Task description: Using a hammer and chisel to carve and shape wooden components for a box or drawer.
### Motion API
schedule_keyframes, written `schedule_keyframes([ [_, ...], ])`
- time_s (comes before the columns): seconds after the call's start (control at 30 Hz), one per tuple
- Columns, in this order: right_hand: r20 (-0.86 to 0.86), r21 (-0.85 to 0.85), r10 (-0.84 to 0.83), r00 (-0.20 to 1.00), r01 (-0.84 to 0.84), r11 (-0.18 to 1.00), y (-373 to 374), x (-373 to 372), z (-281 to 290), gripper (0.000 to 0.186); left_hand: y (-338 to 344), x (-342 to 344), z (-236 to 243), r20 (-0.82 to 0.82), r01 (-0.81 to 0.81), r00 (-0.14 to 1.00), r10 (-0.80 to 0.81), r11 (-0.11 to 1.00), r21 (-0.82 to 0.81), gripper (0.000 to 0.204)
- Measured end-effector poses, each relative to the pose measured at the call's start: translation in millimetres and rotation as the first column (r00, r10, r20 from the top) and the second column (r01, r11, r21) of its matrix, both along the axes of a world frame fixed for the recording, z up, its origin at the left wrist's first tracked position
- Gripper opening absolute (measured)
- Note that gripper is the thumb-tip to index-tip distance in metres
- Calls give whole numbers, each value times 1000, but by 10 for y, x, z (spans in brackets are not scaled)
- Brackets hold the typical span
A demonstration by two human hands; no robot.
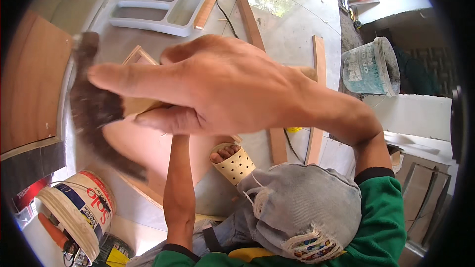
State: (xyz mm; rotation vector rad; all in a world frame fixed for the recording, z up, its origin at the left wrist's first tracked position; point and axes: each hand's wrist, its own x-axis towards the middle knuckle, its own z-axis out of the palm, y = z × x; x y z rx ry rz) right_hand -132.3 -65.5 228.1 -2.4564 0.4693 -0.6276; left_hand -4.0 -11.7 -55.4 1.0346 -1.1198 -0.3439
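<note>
My right hand (222, 89) is raised close in front of me, closed round the wooden handle (141, 105) of a claw hammer. The dark, rusty hammer head (96, 100) points left, its curved claw slightly blurred. Below the hammer lies a shallow wooden box or drawer (143, 141) with a pale flat panel and thin raised edges. My left forearm (179, 193) reaches up toward that box, but the left hand is hidden behind my right hand.
A pale plastic cutlery tray (179, 25) lies at the far left, beside a short wood piece (207, 10). Long wood strips (252, 22) and a black cord (225, 12) cross the tiled floor. A teal bucket (363, 69) lies right; a white tool bucket (81, 207) stands lower left.
</note>
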Motion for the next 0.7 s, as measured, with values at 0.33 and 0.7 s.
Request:
schedule_keyframes([
  [0.33,-129,-21,8,992,-10,1000,-11,1,-71,55,-15,60,109,16,87,996,-88,995,45,33],
  [0.7,-297,115,23,955,12,993,18,2,-78,52,-21,27,131,15,159,987,-160,984,78,34],
])
